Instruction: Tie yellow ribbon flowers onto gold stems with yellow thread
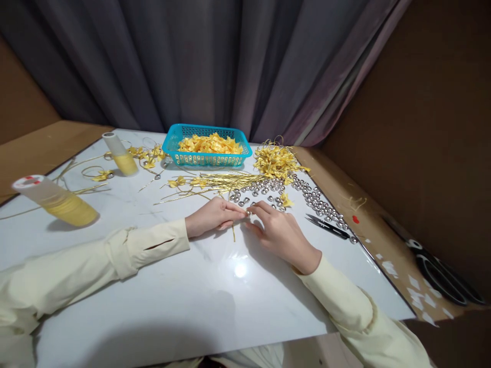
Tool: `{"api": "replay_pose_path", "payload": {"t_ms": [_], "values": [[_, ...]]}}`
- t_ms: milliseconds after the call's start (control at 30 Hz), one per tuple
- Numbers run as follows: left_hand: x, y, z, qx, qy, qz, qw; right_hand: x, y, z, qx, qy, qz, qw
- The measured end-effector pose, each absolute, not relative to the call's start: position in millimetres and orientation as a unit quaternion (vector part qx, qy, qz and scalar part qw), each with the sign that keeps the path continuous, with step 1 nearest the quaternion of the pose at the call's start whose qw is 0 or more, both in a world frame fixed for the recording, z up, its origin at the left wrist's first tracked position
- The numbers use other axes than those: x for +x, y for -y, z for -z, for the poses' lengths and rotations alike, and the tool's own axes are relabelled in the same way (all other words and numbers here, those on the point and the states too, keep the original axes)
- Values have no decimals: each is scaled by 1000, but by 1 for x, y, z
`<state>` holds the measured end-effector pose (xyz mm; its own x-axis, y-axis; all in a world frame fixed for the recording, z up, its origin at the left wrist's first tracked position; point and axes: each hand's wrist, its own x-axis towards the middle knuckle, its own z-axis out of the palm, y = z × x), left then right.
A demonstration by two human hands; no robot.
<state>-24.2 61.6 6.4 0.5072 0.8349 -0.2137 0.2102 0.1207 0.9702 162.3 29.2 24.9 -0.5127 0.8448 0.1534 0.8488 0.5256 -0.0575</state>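
My left hand point(213, 217) is closed in a pinch over the middle of the white table. A short end of gold cord point(233, 233) hangs below its fingers. Fingertips of my right hand point(282, 232) meet those of the left at a small shiny bead point(248, 213), which they mostly cover. Just beyond the hands lie loose silver beads point(270, 198) and a bundle of gold cords point(226, 180). A single yellow ribbon flower point(286, 200) rests among the beads.
A blue basket point(210, 160) of yellow ribbon pieces stands at the back, beside a pile of yellow flowers point(276, 161). Two yellow-wound spools point(71, 208) stand left. Thread snips point(328, 226) lie right; large black scissors point(441, 276) lie on the cardboard beyond the table edge.
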Motion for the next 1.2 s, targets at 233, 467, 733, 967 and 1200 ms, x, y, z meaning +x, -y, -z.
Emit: {"api": "replay_pose_path", "payload": {"t_ms": [233, 467, 733, 967, 1200], "values": [[-27, -63, -1, 642, -396, -235, 612, 162, -34, -19, -485, 870, 41, 74], [-27, -64, -1, 681, -375, -208, 594, 160, -35, -22, -403, 913, 62, 0], [-23, -58, -4, 686, -406, -207, 567, 168, -37, -26, -361, 929, 68, -41], [-21, -58, 1, 700, -424, -242, 521, 177, -40, -27, -379, 922, 67, -33], [-22, -60, 6, 706, -421, -247, 514, 179, -41, -29, -386, 921, 47, -32]]}}
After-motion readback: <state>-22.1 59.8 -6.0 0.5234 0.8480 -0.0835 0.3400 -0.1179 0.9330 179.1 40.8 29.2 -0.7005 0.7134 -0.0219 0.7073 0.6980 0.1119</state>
